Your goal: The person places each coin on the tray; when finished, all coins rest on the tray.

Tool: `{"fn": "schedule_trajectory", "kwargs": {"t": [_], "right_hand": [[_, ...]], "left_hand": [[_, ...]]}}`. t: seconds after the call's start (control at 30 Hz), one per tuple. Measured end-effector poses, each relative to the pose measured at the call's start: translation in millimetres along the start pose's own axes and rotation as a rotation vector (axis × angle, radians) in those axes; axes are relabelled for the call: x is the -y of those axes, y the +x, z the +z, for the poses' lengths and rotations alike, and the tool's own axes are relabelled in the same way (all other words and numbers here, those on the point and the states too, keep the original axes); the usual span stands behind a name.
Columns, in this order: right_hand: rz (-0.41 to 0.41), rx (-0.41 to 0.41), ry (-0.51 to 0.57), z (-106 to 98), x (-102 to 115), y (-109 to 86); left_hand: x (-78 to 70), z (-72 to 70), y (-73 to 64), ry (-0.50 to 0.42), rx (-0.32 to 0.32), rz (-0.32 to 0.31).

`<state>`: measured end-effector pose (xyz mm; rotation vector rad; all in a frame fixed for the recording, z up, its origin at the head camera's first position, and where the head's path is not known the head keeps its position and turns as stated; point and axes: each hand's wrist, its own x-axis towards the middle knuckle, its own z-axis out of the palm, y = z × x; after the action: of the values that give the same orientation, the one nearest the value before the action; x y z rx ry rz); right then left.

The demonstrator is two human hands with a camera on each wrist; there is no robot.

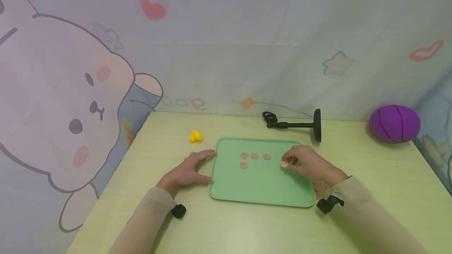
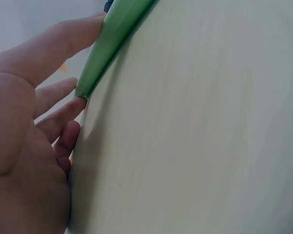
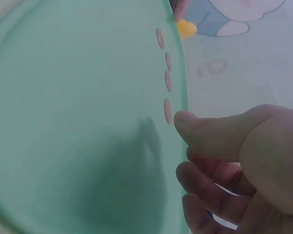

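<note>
A green tray (image 1: 261, 187) lies on the table with several copper-coloured coins (image 1: 254, 156) on it, most of them in a row near its far side. My right hand (image 1: 310, 163) is over the tray's right part, pinching another coin (image 1: 284, 164) between thumb and fingers. In the right wrist view the thumb hides that coin, while the coins (image 3: 168, 81) on the tray show beyond the thumb. My left hand (image 1: 185, 171) rests at the tray's left edge, thumb and fingers spread and touching the rim (image 2: 100, 53).
More coins (image 1: 319, 191) lie outside the tray's right edge, partly under my right wrist. Small yellow objects (image 1: 195, 136) sit beyond the left hand. A black stand (image 1: 296, 125) lies on its side behind the tray; a purple ball (image 1: 394, 124) is at the back right.
</note>
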<state>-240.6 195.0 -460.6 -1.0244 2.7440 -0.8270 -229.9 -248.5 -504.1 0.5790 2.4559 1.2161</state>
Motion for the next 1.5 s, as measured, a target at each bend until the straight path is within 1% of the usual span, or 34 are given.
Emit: {"fn": "schedule_trajectory", "kwargs": {"t": [0.17, 0.4, 0.53, 0.73, 0.97, 1.07, 1.2, 1.37, 1.5], "right_hand": [[-0.021, 0.027, -0.003, 8.2, 7.5, 11.8], [-0.081, 0.008, -0.001, 17.9, 17.8, 26.7], [-0.087, 0.017, -0.022, 25.3, 23.3, 35.2], [-0.056, 0.047, -0.032, 34.9, 32.7, 42.0], [0.022, 0.061, -0.046, 42.0, 38.0, 44.9], [0.051, 0.057, -0.047, 43.1, 39.5, 45.3], [0.068, 0.047, -0.047, 43.8, 41.2, 46.1], [0.072, 0.029, -0.057, 45.0, 42.3, 49.4], [0.093, 0.019, -0.061, 46.7, 42.8, 53.4]], "left_hand": [[-0.5, 0.3, 0.0, -0.01, -0.005, 0.015], [1.7, 1.2, -0.1, -0.024, -0.009, -0.008], [1.9, 1.4, 0.0, -0.025, -0.009, -0.001], [0.9, 1.5, -0.6, -0.021, -0.001, -0.011], [-0.7, 0.9, -1.1, -0.011, 0.006, -0.03], [-1.7, 0.8, -1.2, -0.005, 0.006, -0.029], [-2.9, 0.3, -1.3, 0.006, 0.003, -0.025], [-3.7, -0.4, -1.2, 0.004, 0.001, -0.012], [-2.9, -0.2, -0.4, -0.003, 0.0, -0.012]]}}
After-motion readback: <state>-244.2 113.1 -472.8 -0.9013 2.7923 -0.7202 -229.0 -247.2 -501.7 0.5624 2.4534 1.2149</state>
